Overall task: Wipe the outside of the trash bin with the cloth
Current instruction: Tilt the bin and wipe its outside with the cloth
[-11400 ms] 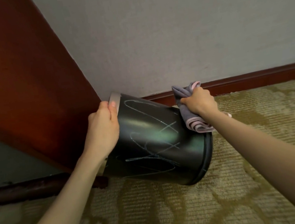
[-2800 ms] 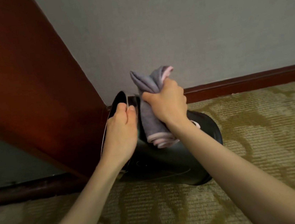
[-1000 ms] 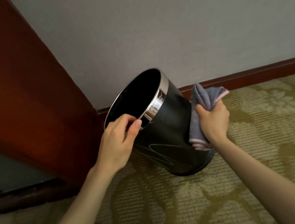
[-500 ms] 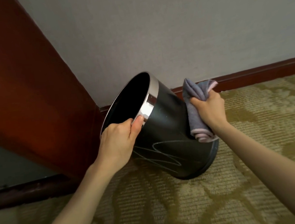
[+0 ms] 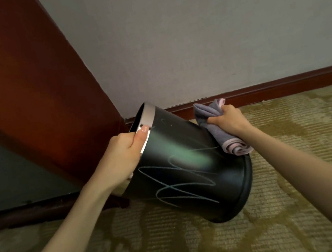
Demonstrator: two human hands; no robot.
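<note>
A black round trash bin (image 5: 188, 165) with a silver rim and pale scribble marks on its side is tipped over, its mouth pointing up and left and its base toward me on the right. My left hand (image 5: 122, 154) grips the silver rim, thumb on the outside. My right hand (image 5: 228, 121) is closed around a bunched grey cloth with pink edging (image 5: 221, 133), which presses against the bin's upper right side near the base. The bin's inside is mostly hidden.
The bin rests on a patterned olive carpet (image 5: 296, 204). A red-brown wooden panel (image 5: 31, 90) stands close on the left, a grey wall (image 5: 192, 39) with a dark red baseboard (image 5: 281, 87) runs behind. A dark low ledge (image 5: 35, 211) sits at lower left.
The bin has tipped further onto its side, its mouth turning away to the left and more scribbled side facing me. My right hand with the cloth stays on the bin's right side.
</note>
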